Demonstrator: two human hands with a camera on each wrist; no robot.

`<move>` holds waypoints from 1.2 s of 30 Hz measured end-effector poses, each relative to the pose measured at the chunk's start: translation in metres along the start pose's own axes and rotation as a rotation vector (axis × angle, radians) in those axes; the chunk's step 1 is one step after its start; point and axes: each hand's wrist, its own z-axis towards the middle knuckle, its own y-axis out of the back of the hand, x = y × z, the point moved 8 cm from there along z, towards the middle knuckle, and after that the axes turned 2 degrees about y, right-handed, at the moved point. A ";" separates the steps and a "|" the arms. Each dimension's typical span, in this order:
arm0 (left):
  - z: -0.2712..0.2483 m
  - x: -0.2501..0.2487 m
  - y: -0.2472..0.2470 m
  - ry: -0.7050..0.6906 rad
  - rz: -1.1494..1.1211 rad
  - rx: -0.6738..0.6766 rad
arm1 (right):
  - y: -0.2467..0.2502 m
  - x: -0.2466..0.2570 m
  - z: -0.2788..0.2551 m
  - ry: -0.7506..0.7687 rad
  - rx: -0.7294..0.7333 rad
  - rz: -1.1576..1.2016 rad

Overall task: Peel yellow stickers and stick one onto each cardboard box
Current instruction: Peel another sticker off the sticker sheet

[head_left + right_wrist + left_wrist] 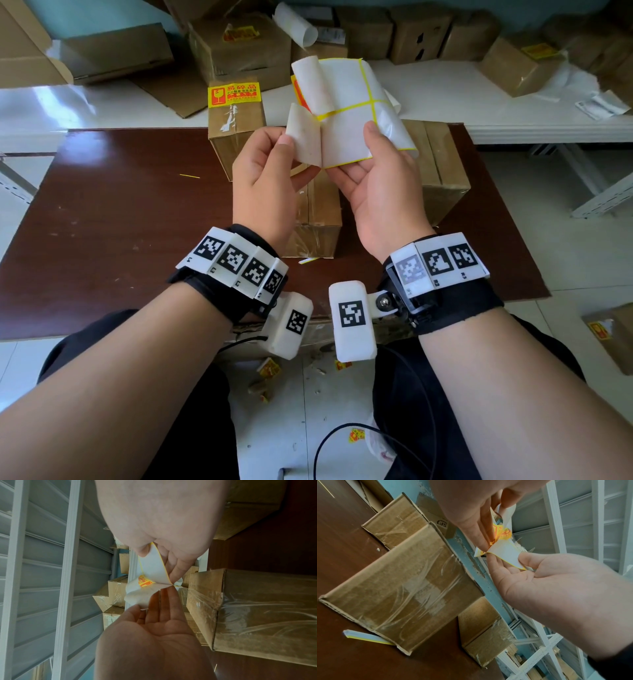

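Out to the left of the left hand (265, 185) there's bare, glossy dark-brown table (113, 219), scuffed and speckled, with a thin yellow sliver (189, 176) lying on it and plenty of open surface. Just beyond that hand stands a tall cardboard box (236, 137), taped and creased, already wearing a yellow sticker (234, 94) with red print on its top. Now the left hand itself: thumb and fingers pinching a curled white flap (304, 137), a soft, slightly grubby piece peeling away from the sheet; the left wrist view shows yellow-orange print at the pinch. Below and between the two hands sits a low box (317, 219), glossy clear tape across its brown top, no sticker visible on the part that shows. The sticker sheet (346, 113) hangs in the air above it, white backing toward the camera, thin yellow lines crossing it into rectangles, its upper edge rolling over on itself. The right hand (376, 192) holds it from beneath, thumb pressed on the face, fingers curled behind. Past the right hand, a bigger taped box (442, 164) sits at the table's far right corner, close to the edge. Beyond it, a white shelf (513, 113) carries more brown boxes.
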 end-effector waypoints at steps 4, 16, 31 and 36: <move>0.001 0.002 0.002 0.017 -0.038 -0.014 | 0.000 -0.001 0.002 -0.004 0.004 0.013; 0.005 0.006 0.008 0.046 -0.116 -0.068 | 0.002 -0.004 0.004 -0.033 -0.015 0.050; 0.012 0.016 0.011 0.193 -0.416 -0.159 | 0.004 0.011 0.008 0.039 0.025 -0.016; 0.012 0.018 0.011 0.272 -0.529 -0.186 | 0.008 0.020 0.012 0.059 0.020 -0.005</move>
